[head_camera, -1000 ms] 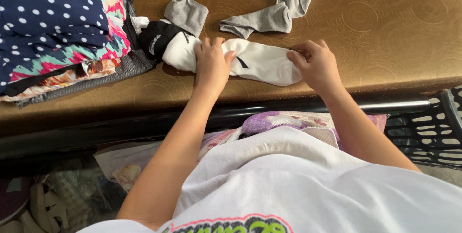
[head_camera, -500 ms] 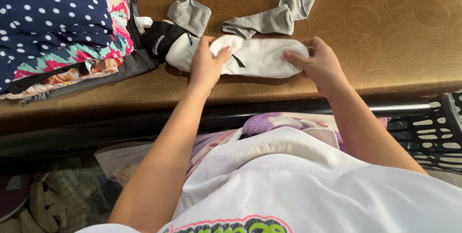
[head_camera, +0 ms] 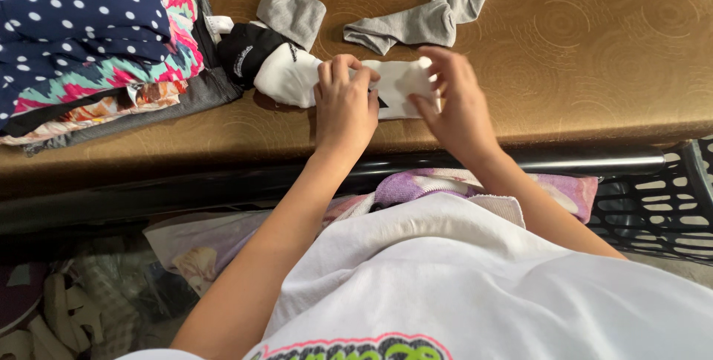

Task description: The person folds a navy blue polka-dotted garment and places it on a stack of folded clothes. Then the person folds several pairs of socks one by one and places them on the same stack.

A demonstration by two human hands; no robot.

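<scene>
Head view: the left hand lies palm down on the white sock, fingers curled over its far edge and gripping the fabric. The right hand pinches the sock's right end between thumb and fingers, lifted and turned over toward the left hand. The white sock lies on the brown table, near its front edge, between both hands. Just left of it, touching, sits a black-and-white sock bundle, with a folded grey sock beyond. A loose grey sock lies farther back. A stack of folded clothes fills the far left
</scene>
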